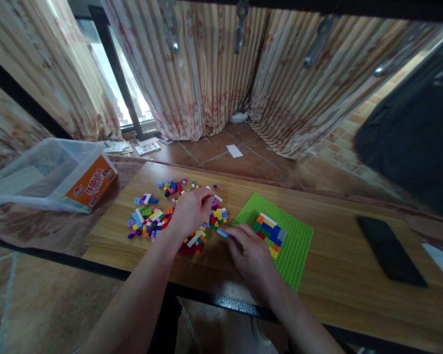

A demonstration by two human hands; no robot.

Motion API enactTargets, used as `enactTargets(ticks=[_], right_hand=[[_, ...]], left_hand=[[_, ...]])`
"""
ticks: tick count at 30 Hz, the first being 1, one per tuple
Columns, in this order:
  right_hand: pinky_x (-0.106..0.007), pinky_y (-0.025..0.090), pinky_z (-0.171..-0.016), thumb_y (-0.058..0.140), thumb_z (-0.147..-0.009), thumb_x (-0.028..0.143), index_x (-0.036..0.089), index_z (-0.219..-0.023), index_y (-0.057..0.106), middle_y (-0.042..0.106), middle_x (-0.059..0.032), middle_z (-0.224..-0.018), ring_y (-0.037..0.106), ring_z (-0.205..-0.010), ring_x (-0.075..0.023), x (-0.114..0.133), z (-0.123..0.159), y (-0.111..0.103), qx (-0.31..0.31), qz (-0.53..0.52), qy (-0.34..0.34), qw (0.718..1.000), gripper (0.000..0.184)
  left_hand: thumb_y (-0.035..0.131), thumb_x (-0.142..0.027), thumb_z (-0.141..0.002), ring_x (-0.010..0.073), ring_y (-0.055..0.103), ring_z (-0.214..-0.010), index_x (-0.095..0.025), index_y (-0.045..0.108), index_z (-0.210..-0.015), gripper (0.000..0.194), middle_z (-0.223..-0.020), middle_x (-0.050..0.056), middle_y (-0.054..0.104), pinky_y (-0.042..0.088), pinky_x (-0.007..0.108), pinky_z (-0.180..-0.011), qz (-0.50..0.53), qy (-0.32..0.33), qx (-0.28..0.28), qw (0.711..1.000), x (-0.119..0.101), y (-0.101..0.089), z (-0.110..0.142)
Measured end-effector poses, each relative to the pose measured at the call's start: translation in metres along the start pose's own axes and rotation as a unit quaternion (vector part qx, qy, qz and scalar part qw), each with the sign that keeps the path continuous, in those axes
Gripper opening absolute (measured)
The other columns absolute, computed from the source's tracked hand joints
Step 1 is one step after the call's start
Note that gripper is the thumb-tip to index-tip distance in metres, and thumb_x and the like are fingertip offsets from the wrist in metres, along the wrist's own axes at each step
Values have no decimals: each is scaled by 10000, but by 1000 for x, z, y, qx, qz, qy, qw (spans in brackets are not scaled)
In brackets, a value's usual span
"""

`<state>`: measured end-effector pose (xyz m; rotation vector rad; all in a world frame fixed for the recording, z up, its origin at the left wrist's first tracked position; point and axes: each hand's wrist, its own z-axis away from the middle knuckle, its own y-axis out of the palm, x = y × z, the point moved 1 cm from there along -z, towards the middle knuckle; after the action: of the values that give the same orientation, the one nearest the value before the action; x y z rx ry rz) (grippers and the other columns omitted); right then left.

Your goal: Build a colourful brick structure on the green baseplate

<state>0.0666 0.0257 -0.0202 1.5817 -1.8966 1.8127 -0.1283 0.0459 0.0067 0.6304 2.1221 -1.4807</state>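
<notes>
Wood-grained surface (339,246) bore loose bricks (157,215) left of a green baseplate (297,248). Between them, the right hand (256,255) pinched a pale-blue brick (222,233) in its fingers; the left hand's (190,211) narrowed fingers hid any catch. A slack pinch risked dropping the piece. White characters on an orange label (91,183) were too blurred for sure reading.

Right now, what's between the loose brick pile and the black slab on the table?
Head view: the green baseplate with assembled bricks on it, the right hand overlapping its left side while holding a light blue brick, then wood tabletop.
</notes>
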Motion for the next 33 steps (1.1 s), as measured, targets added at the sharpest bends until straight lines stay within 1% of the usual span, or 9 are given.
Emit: enactTargets(ticks=[4,8,12,14,17,24,27,30,33], right_hand=[[-294,528,-781,486,-927,154,215,-1037,677,683,-61,-950,657,-869,-170,-2,-1,-11,-40,-45,12,998,229],[-290,528,-765,477,-946,167,205,-1013,688,686,-56,-917,653,-839,-159,-5,-2,-19,-81,-76,24,994,225],[-291,535,-703,492,-955,223,218,-1006,693,671,-35,-865,643,-754,-148,-10,-1,-22,-114,-104,48,987,207],[-300,549,-711,505,-956,252,231,-1026,691,674,-34,-907,655,-774,-150,-13,0,-21,-132,-131,61,981,200],[-323,563,-747,524,-952,277,250,-1058,687,684,-33,-957,671,-795,-153,-15,0,-19,-144,-156,71,975,196],[-325,544,-792,568,-924,281,233,-1062,695,724,-38,-944,672,-882,-175,-12,-4,-21,-139,-84,54,985,193],[-311,537,-769,566,-923,273,228,-1048,701,728,-30,-910,668,-837,-166,-12,-5,-23,-135,-65,47,988,189],[-298,530,-749,569,-921,262,217,-1034,702,722,-28,-886,663,-803,-159,-13,-5,-24,-139,-56,42,988,181],[-297,524,-767,559,-921,230,208,-1005,706,719,-36,-896,665,-820,-160,-15,-6,-20,-131,-40,20,990,170]], left_hand=[[524,-206,-902,175,673,-825,-165,723,-952,209,-936,63,743,505,272,-740,36,5,23,999,-1,7,0],[558,-231,-895,161,671,-806,-160,716,-960,185,-909,55,741,513,273,-755,140,2,43,989,-10,14,3],[602,-256,-877,146,666,-822,-150,705,-1001,192,-931,55,734,520,252,-743,267,13,107,957,-25,16,8],[634,-267,-859,146,662,-836,-144,703,-1005,203,-934,57,726,521,251,-748,318,10,138,938,-30,16,10],[667,-256,-834,143,655,-834,-143,708,-989,196,-927,56,719,518,254,-757,370,-6,157,915,-31,17,12],[680,-214,-811,136,649,-811,-142,727,-907,128,-881,47,717,509,252,-758,392,-18,138,909,-28,19,9],[692,-207,-793,132,648,-796,-140,731,-883,119,-864,45,720,503,243,-746,390,-23,130,911,-28,15,8],[702,-221,-779,124,644,-775,-140,733,-894,144,-852,40,720,501,236,-735,404,-47,83,910,-21,8,4],[685,-248,-784,105,625,-692,-136,729,-931,190,-806,34,712,495,221,-673,424,-95,0,900,-10,-1,-1]])
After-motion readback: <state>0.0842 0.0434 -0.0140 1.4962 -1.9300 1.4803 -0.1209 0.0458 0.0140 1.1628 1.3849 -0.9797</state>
